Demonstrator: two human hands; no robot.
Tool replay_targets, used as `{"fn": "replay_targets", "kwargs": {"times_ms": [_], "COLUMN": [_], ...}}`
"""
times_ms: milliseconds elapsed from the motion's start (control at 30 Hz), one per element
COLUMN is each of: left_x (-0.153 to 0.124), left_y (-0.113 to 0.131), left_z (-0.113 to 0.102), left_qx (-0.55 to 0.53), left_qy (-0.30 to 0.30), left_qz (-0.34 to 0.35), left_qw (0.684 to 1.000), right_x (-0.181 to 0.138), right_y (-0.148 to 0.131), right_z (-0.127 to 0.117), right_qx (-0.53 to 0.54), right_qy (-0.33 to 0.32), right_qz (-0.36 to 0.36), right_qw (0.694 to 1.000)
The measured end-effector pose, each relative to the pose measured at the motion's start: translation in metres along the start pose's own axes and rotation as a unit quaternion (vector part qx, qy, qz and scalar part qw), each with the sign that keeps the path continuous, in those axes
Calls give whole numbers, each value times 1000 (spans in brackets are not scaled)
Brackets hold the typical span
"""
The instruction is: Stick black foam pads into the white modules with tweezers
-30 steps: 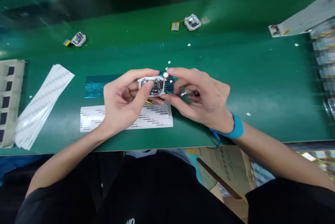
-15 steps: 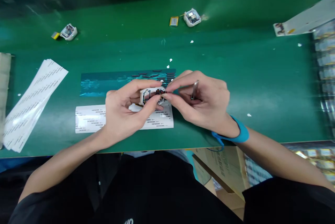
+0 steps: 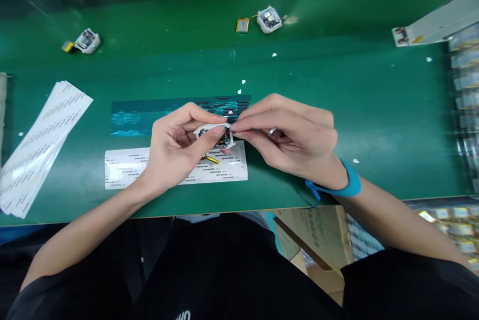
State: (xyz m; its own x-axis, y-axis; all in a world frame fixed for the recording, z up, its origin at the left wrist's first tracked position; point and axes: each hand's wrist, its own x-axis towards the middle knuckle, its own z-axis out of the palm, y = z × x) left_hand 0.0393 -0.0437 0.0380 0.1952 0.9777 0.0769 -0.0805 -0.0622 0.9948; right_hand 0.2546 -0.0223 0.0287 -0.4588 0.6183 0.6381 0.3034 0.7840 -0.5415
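Observation:
My left hand (image 3: pixel 175 148) grips an open white smartwatch case (image 3: pixel 196 133), thumb across its circuit board and fingers behind. Below the case a yellow-edged battery (image 3: pixel 212 159) hangs over the white printed strip. At the case's right edge, thumb and forefinger of my right hand (image 3: pixel 295 138) pinch a thin dark-reddish wire (image 3: pixel 236 132). A silvery metal piece (image 3: pixel 275 132) shows among that hand's curled fingers; its full shape is hidden. Under the hands lie a white printed adhesive strip (image 3: pixel 127 170) and a blue film sheet (image 3: pixel 138 115) with dark slender pieces on it.
Two more open watch cases (image 3: pixel 88 41) (image 3: pixel 269 19) with batteries lie farther back. White strips (image 3: pixel 45 145) are stacked at left. A long pale strip (image 3: pixel 437 18) and trays of parts (image 3: pixel 466 83) stand at right. A blue wrist band (image 3: pixel 352 183) with a cord circles my right wrist.
The case has shifted slightly left and tilted, showing more of its board, and the battery below is now visible. My right hand has turned, the metal piece in it showing less.

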Motion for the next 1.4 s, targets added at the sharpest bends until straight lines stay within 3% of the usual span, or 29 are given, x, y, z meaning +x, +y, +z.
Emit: {"fn": "replay_targets", "kwargs": {"times_ms": [267,533,633,833,1067,1400], "left_x": [-4,-2,-3,-3,-3,-6], "left_y": [1,2,2,3,0,-7], "left_z": [6,1,1,0,-2,6], "left_qx": [21,-23,-17,0,12,36], "left_qy": [-2,-34,-26,-14,-35,-7], "left_qz": [-30,-124,-118,-79,-114,-101], "left_qw": [999,991,992,997,993,994], "right_x": [0,-9,-6,0,-5,-6], "right_y": [-2,2,3,18,10,10], "right_z": [7,2,-5,-16,-11,-12], "right_qx": [-51,-204,-229,-259,-277,-303], "right_qy": [24,-22,-33,-23,-56,-134], "right_qz": [17,-84,-91,-15,-118,-110], "right_qw": [998,975,968,965,952,937]}}
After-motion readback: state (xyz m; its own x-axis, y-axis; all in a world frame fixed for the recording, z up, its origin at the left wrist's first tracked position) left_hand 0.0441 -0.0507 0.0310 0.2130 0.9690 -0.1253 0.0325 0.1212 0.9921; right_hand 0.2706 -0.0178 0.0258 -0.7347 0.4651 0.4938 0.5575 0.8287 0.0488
